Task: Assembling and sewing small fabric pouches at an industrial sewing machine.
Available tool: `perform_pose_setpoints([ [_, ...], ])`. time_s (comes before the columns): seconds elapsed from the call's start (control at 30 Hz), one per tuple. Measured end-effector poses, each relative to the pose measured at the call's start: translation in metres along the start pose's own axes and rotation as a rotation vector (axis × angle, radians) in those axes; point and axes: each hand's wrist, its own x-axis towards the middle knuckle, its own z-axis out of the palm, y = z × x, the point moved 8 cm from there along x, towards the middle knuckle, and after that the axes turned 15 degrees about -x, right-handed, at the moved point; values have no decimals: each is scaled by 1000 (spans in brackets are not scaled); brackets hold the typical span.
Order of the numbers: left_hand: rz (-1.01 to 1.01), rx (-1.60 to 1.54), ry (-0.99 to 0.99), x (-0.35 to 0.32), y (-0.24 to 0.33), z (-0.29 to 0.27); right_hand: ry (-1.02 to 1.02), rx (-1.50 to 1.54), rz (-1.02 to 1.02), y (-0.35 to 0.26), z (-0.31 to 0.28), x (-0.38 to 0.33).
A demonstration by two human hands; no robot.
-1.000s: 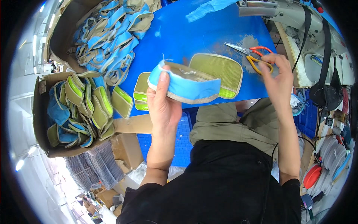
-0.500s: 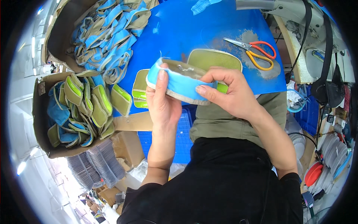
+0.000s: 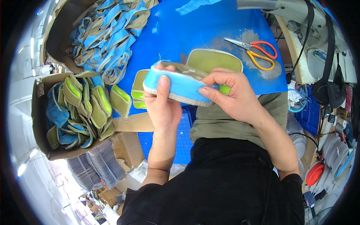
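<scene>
Both hands hold a blue fabric band (image 3: 183, 87) with beige edging and a tan inner side, curved into a loop above the near part of the table. At its left end my left hand (image 3: 165, 108) grips it, thumb on the blue outside and fingertips showing inside the loop. My right hand (image 3: 238, 95) pinches the right end between thumb and fingers. Loose threads stick up from the band's upper left corner. Behind it lies an olive-green fabric panel (image 3: 221, 58) with pale edging, partly covered. More green panels (image 3: 139, 80) lie just left of my left hand.
Orange-and-yellow-handled scissors (image 3: 258, 54) lie open on the blue table (image 3: 168, 30). At far left, a cardboard box (image 3: 56, 41) overflows with blue and tan strips; a nearer box (image 3: 40, 129) holds green and blue pieces. A sewing machine (image 3: 322, 22) stands at right.
The left fingers have shifted, and their tips now show inside the loop. The band's left end has moved slightly left and down, showing more of its blue side.
</scene>
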Motion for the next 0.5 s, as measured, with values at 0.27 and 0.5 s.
perform_pose_setpoints([
  [0.27,49,43,-21,-3,1,4,20,-7,-18,0,-3,0],
  [0.5,-188,-94,212,-4,15,-64,34,-192,-192,-24,-3,-33],
])
